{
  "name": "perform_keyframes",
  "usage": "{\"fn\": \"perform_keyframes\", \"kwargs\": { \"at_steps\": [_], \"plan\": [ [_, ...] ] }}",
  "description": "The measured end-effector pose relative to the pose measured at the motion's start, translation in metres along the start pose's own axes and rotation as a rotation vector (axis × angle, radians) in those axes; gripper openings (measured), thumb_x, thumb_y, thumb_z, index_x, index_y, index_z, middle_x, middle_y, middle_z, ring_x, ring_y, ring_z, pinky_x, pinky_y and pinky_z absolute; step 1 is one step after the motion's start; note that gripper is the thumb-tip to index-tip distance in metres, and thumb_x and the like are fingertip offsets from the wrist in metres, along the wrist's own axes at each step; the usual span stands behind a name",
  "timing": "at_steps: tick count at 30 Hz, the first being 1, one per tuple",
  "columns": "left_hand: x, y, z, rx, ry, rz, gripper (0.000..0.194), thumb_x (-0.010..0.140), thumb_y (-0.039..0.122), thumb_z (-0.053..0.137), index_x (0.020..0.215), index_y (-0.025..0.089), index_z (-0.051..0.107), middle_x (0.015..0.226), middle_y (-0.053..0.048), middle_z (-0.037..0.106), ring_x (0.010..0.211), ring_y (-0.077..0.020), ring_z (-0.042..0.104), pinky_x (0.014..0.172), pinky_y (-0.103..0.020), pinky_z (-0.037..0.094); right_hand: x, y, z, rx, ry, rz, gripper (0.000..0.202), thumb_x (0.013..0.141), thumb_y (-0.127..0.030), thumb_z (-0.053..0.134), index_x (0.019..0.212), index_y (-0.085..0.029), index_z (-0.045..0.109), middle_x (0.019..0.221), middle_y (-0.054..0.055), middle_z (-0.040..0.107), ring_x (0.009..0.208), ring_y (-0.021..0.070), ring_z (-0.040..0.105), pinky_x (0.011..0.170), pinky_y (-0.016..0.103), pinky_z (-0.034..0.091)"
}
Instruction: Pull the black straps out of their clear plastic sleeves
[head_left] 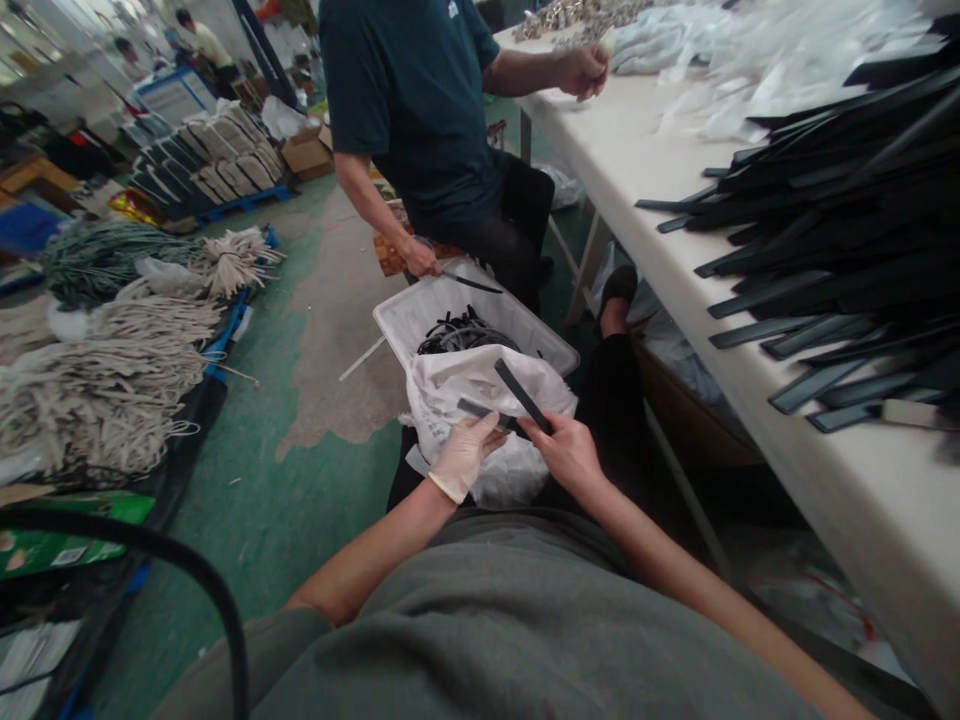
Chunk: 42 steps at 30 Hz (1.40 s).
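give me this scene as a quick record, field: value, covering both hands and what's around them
left hand: pale glove, holding a flat dark strip
right hand: no glove visible, holding a dark strip end that angles away
one strip or two: cannot tell
beyond the hands: white sack, then white bin with dark pieces inside
right side: pale table with heaped black strips
left side: pile of beige cords
opposite: seated co-worker, dark top, a thin dark piece in one hand

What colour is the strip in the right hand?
The strip is black, seen best in the head view.
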<state>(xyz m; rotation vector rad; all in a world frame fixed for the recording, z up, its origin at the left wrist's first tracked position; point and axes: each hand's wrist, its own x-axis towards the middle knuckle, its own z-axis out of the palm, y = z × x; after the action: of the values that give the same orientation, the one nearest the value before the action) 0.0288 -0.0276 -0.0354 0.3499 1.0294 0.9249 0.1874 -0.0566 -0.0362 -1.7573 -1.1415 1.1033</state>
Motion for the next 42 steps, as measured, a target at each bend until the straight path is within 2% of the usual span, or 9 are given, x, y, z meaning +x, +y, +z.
{"fn": "perform_keyframes", "kwargs": {
  "at_steps": [11, 16, 20, 23, 27, 32, 35, 39, 42],
  "plan": [
    [-0.012, 0.030, -0.025, 0.480, -0.187, 0.319, 0.033, 0.066, 0.043, 0.083, 0.087, 0.018, 0.079, 0.089, -0.006, 0.076, 0.086, -0.0211, 0.069, 0.087, -0.032, 0.052, 0.004, -0.012, -0.005, 0.612, -0.621, 0.320, 0.038, 0.073, -0.050, 0.076, 0.075, -0.017, 0.059, 0.059, -0.002, 0.060, 0.048, 0.0096, 0.056, 0.048, 0.022, 0.050],
    [-0.034, 0.036, -0.015, 0.630, -0.246, 0.309, 0.033, 0.066, 0.047, 0.081, 0.082, 0.018, 0.079, 0.085, -0.007, 0.077, 0.086, -0.0249, 0.070, 0.087, -0.035, 0.053, -0.006, -0.007, 0.011, 0.621, -0.919, 0.379, 0.041, 0.080, -0.055, 0.068, 0.081, -0.015, 0.059, 0.061, 0.004, 0.068, 0.038, 0.0092, 0.053, 0.035, 0.018, 0.037],
    [-0.037, 0.033, -0.024, 0.571, -0.165, 0.315, 0.031, 0.064, 0.043, 0.083, 0.081, 0.017, 0.079, 0.087, -0.006, 0.076, 0.091, -0.0247, 0.069, 0.091, -0.035, 0.051, -0.015, 0.010, 0.023, 0.751, -1.020, 0.414, 0.061, 0.078, -0.077, 0.053, 0.084, -0.017, 0.059, 0.045, -0.004, 0.053, 0.029, 0.0057, 0.035, 0.031, 0.017, 0.025],
    [-0.031, 0.028, -0.034, 0.510, -0.059, 0.267, 0.030, 0.065, 0.040, 0.083, 0.080, 0.014, 0.078, 0.082, -0.006, 0.075, 0.082, -0.0208, 0.068, 0.084, -0.030, 0.051, -0.020, 0.015, 0.025, 0.756, -1.035, 0.338, 0.065, 0.070, -0.076, 0.061, 0.095, -0.017, 0.061, 0.050, -0.008, 0.050, 0.032, 0.0035, 0.028, 0.034, 0.017, 0.021],
    [-0.013, 0.018, -0.044, 0.295, 0.038, 0.152, 0.027, 0.067, 0.035, 0.082, 0.078, 0.012, 0.075, 0.075, -0.004, 0.072, 0.068, -0.0134, 0.064, 0.071, -0.024, 0.050, -0.022, 0.011, 0.028, 0.442, -0.867, 0.111, 0.058, 0.065, -0.036, 0.080, 0.116, -0.019, 0.058, 0.066, -0.008, 0.055, 0.046, 0.0059, 0.042, 0.045, 0.019, 0.034],
    [0.004, 0.010, -0.051, 0.112, 0.137, 0.044, 0.028, 0.060, 0.029, 0.088, 0.071, 0.012, 0.068, 0.070, -0.002, 0.069, 0.065, -0.0115, 0.064, 0.070, -0.023, 0.050, -0.024, 0.018, 0.034, 0.072, -0.495, -0.127, 0.049, 0.073, -0.023, 0.063, 0.121, -0.019, 0.056, 0.080, -0.002, 0.063, 0.073, 0.0162, 0.060, 0.075, 0.030, 0.048],
    [0.008, 0.014, -0.054, 0.029, 0.234, 0.084, 0.031, 0.057, 0.028, 0.089, 0.071, 0.013, 0.066, 0.070, -0.002, 0.069, 0.063, -0.0104, 0.063, 0.067, -0.022, 0.050, -0.026, 0.027, 0.030, -0.138, -0.482, -0.173, 0.042, 0.079, -0.022, 0.056, 0.121, -0.016, 0.058, 0.090, 0.005, 0.069, 0.083, 0.0204, 0.065, 0.078, 0.032, 0.048],
    [0.009, 0.051, -0.059, 0.016, 0.293, 0.264, 0.027, 0.061, 0.023, 0.088, 0.072, 0.013, 0.065, 0.073, -0.001, 0.070, 0.065, -0.0096, 0.064, 0.070, -0.022, 0.050, -0.028, 0.032, 0.014, -0.538, -0.502, -0.157, 0.039, 0.085, -0.022, 0.053, 0.123, -0.018, 0.060, 0.092, 0.009, 0.073, 0.081, 0.0236, 0.068, 0.070, 0.031, 0.046],
    [-0.004, 0.112, -0.068, -0.033, 0.347, 0.435, 0.015, 0.077, 0.020, 0.077, 0.076, 0.014, 0.064, 0.071, 0.002, 0.069, 0.066, -0.0092, 0.063, 0.071, -0.021, 0.051, -0.024, 0.035, -0.007, -0.790, -0.439, -0.152, 0.041, 0.085, -0.020, 0.054, 0.126, -0.021, 0.061, 0.090, 0.010, 0.075, 0.080, 0.0260, 0.069, 0.066, 0.030, 0.042]
  ]
}}
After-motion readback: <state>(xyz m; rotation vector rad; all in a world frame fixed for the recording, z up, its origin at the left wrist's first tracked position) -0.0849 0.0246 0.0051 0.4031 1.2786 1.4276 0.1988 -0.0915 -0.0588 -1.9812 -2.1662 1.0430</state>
